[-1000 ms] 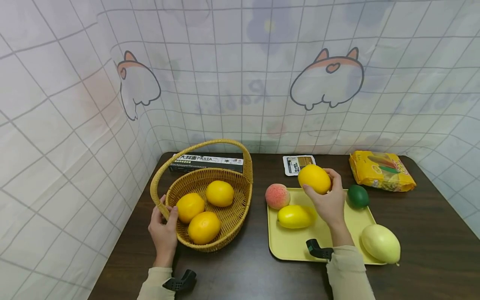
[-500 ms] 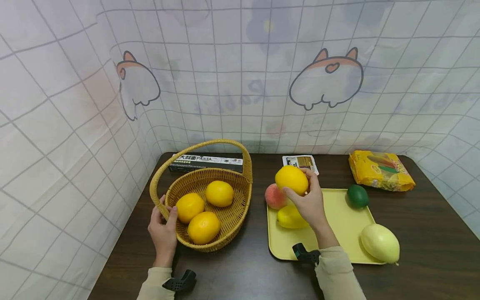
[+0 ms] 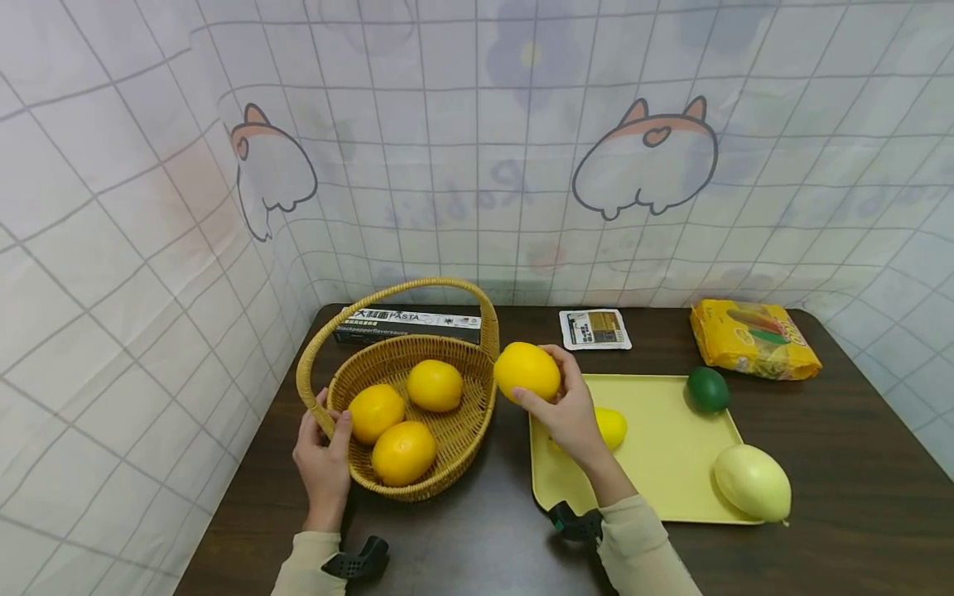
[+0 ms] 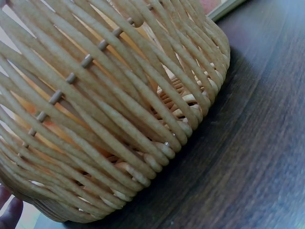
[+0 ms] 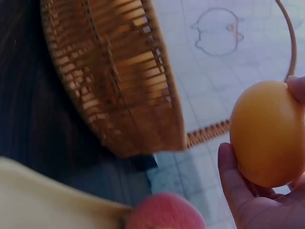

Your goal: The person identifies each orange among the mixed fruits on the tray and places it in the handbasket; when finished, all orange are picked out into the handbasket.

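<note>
My right hand (image 3: 570, 418) holds a yellow lemon (image 3: 527, 372) in the air, just right of the wicker basket (image 3: 473, 430). In the right wrist view, thumb and fingers curl round that lemon (image 5: 268, 136). My left hand (image 3: 322, 463) grips the basket at the left foot of its handle (image 3: 440, 281). Several more lemons (image 3: 435, 386) lie inside the basket. Under my right arm is the yellow tray (image 3: 648, 488), with a long yellow fruit (image 3: 612, 427) partly hidden by the hand. A pink peach (image 5: 167, 212) shows in the right wrist view; the hand hides it in the head view.
On the tray's right side are a dark green fruit (image 3: 707, 391) and a large pale green fruit (image 3: 753, 483). Behind stand a black pasta box (image 3: 406, 324), a small white packet (image 3: 595, 329) and a yellow bag (image 3: 755, 340). A patterned cloth (image 3: 477, 165) encloses the table.
My right hand has carried the lemon left, from over the tray to beside the basket's right rim. My left hand and the basket have stayed put.
</note>
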A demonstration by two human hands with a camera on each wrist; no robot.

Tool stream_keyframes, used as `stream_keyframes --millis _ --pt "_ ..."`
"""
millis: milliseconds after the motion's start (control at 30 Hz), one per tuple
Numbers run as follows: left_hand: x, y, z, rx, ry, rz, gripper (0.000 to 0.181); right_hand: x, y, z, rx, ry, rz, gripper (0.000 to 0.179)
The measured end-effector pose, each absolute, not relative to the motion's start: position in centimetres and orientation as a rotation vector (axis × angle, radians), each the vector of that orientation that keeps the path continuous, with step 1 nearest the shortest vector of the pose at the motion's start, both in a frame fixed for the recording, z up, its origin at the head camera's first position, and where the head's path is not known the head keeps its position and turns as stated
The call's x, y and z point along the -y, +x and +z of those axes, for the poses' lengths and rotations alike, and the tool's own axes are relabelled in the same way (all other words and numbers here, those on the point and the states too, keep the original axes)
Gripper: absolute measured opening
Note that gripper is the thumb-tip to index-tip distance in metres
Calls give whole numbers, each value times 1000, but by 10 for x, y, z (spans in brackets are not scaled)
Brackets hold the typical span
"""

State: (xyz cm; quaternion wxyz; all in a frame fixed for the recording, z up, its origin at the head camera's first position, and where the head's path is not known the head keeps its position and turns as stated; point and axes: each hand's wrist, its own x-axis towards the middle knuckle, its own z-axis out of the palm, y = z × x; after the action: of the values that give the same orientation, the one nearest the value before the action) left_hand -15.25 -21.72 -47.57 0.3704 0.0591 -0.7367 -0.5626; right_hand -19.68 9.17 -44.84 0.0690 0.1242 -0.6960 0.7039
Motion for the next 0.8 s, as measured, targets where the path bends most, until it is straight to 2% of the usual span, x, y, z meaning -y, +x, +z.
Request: stream_keyframes --millis 467,800 --pt "218 -152 -479 1889 173 -1456 11 -43 -188 -439 2120 597 2190 69" --pt "217 -151 -476 1893 171 -1456 11 -21 -201 -439 2418 563 1946 72"
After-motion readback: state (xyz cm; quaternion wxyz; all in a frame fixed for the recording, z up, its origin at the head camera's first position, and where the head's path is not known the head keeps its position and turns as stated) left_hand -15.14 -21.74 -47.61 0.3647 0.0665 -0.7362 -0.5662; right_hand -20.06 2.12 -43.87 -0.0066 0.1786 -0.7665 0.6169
